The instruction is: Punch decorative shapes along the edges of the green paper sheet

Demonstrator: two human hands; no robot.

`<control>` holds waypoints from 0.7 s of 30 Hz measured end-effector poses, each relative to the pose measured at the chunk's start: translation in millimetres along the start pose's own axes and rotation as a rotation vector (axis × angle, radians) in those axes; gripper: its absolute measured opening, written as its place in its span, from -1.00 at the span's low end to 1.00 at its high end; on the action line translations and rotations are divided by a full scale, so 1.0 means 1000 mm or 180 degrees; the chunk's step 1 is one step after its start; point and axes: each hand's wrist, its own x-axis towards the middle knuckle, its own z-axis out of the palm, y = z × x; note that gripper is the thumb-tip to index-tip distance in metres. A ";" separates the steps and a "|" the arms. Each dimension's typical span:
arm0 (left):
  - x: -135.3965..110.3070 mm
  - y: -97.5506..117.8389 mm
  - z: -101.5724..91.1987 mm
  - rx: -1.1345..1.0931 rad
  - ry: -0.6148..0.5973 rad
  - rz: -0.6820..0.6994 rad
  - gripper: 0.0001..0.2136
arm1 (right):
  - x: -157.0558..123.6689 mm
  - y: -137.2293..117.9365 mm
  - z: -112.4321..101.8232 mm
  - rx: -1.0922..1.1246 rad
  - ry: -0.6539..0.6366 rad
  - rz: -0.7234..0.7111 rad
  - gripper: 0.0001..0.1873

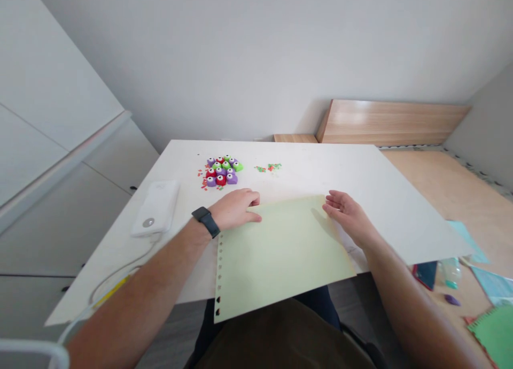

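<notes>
A pale green sheet of paper with punched holes along its left edge lies before me, its near part jutting past the table's front edge. My left hand, with a dark watch on the wrist, is at the far left corner, thumb on top and fingers curled at the edge. My right hand is by the far right corner, fingers loosely stretched and thumb at the sheet's side edge. Beyond the left hand stand several small purple, red and green pieces with eyes. Small green and red scraps lie to their right.
A white device with a cable rests on the left of the white table. At the lower right, a lower wooden surface bears a clear bottle, a purple lump and a green sheet.
</notes>
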 end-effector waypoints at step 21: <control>-0.029 0.026 -0.037 -0.1073 0.1163 -0.0228 -0.62 | -0.023 -0.029 -0.004 0.1571 -0.0137 0.0033 -0.62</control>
